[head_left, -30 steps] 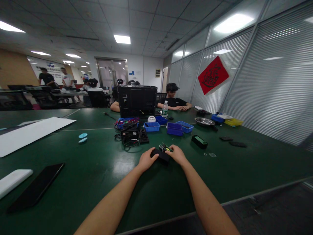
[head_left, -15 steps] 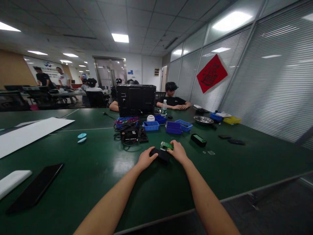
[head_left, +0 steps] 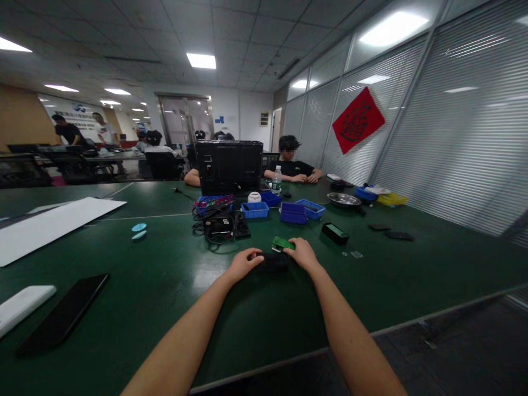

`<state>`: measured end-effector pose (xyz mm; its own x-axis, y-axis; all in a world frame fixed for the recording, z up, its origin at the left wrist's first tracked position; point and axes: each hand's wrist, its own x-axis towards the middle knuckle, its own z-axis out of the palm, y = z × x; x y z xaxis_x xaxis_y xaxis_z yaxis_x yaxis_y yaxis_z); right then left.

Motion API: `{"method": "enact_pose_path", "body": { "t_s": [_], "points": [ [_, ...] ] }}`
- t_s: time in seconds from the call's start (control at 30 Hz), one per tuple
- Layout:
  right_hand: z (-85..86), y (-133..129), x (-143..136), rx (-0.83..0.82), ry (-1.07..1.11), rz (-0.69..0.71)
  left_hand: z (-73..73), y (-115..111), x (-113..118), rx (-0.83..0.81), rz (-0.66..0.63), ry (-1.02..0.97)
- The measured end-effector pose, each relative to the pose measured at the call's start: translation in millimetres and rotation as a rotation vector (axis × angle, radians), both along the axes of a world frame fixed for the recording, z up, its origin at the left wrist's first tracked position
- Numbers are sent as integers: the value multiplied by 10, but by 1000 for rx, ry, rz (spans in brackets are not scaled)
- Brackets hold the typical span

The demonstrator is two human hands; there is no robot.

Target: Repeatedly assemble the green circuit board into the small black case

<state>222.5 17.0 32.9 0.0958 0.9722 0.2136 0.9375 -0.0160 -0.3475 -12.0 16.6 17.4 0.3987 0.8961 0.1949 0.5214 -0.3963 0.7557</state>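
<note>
My left hand [head_left: 244,264] is closed on the left end of a black rectangular casing [head_left: 273,262] just above the green table. Pinched in my right hand [head_left: 304,254] is a green circuit board [head_left: 282,242] with a pale part at its lower left. The board sits directly above and behind the casing, tilted; whether the two touch I cannot tell. To the right, a similar black casing [head_left: 335,234] with a green face inside lies on the table. A small ring [head_left: 344,253] and a clear flat piece [head_left: 357,254] are near it.
Beyond my hands stand blue bins [head_left: 254,210], a baseball [head_left: 254,197], a water bottle [head_left: 276,180], tangled cables [head_left: 212,212] and a black monitor-like box [head_left: 229,166]. A metal bowl [head_left: 344,201] is at right. A person [head_left: 291,163] sits across the table. Dark slab [head_left: 64,313] lies at left.
The black casing has turned to lie more level across my view, my left hand moving slightly down with it. The circuit board has tilted, showing more of its green face.
</note>
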Motion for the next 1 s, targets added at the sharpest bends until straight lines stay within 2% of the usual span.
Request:
{"method": "enact_pose_path", "body": {
  "t_s": [0.17, 0.27, 0.37, 0.47, 0.57, 0.67, 1.0],
  "points": [
    [1, 5, -10, 119, 88, -58, -82, 81, -20, 84, 97, -18],
    [52, -2, -25, 282, 266, -57, -95, 89, -48, 96, 38, -41],
    [141, -43, -79, 348, 515, 51, -100, 72, -61, 60, 6, 12],
    [208, -107, -181, 264, 674, 215, -115, 60, -56, 56, 27, 55],
    [206, -148, -286, 190, 653, 348, -129, 64, -52, 58, 19, 45],
    [167, -147, -330, 170, 542, 417, -133, 71, -53, 61, 23, 32],
    [171, -141, -302, 92, 491, 441, -127, 65, -52, 52, 19, 21]
  ]
}}
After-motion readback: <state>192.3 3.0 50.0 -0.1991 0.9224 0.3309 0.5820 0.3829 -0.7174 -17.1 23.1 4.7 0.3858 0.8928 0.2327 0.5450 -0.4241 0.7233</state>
